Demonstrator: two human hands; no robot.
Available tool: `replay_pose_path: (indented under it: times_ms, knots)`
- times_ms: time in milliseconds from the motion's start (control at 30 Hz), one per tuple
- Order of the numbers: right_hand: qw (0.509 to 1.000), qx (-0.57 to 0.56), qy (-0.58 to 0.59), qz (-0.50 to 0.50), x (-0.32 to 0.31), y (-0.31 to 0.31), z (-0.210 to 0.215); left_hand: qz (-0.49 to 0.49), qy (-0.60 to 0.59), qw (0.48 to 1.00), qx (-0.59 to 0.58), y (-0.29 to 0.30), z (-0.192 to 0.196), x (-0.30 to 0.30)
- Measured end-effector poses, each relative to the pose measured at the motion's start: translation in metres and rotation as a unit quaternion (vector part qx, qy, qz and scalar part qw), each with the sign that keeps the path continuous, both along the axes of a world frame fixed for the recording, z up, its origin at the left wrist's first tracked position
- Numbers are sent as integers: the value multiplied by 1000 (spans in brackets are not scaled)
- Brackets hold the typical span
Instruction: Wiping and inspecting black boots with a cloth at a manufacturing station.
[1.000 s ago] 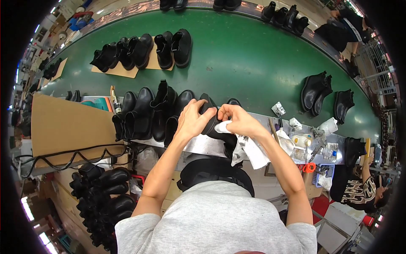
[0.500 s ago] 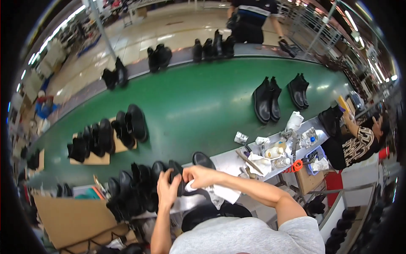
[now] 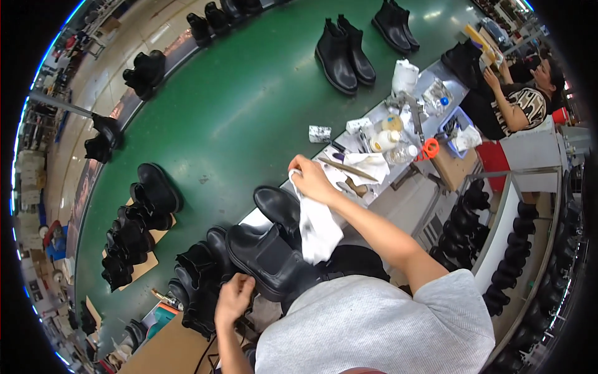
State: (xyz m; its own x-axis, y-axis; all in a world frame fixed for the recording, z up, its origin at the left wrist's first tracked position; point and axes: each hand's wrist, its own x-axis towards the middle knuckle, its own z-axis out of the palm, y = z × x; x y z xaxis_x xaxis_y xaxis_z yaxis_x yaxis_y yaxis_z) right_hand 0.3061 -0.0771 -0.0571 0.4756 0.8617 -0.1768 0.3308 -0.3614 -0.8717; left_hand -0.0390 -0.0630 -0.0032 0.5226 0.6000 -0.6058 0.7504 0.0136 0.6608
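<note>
A black ankle boot (image 3: 265, 252) lies tilted right in front of me, its shaft toward my body. My left hand (image 3: 234, 300) is beside its sole, fingers loosely curled, with nothing visible in them; whether the fingertips touch the boot I cannot tell. My right hand (image 3: 311, 181) is closed on the top of a white cloth (image 3: 319, 230), which hangs down past the boot. Another black boot (image 3: 277, 204) stands just behind, partly covered by the cloth and the nearer boot.
More black boots (image 3: 198, 268) crowd the bench at left. Several sit on cardboard (image 3: 142, 271) on the green table (image 3: 218, 137); two pairs (image 3: 339, 56) stand farther back. Bottles (image 3: 385, 141), rags and an orange coiled hose (image 3: 428, 149) lie at right. A co-worker (image 3: 517, 106) sits beyond.
My right hand has moved away from the boot, up and to the right, with the cloth. My left hand has dropped lower beside the boot. The view has turned and come closer.
</note>
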Motion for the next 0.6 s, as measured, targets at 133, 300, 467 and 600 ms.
replay_pose_path:
  times_ms: [133,300,467,600]
  knots:
    - [952,-188,-239,32,3,-21,-97,-155,26,982,102,83,36,55]
    - [929,-137,-342,-44,64,-72,-29,92,-162,980,-62,202,58,88]
    - [899,-192,-390,-56,117,-127,-104,373,-391,819,-193,337,-21,160]
    - [891,-162,-417,-76,97,-130,-56,441,-522,704,-192,373,-35,201]
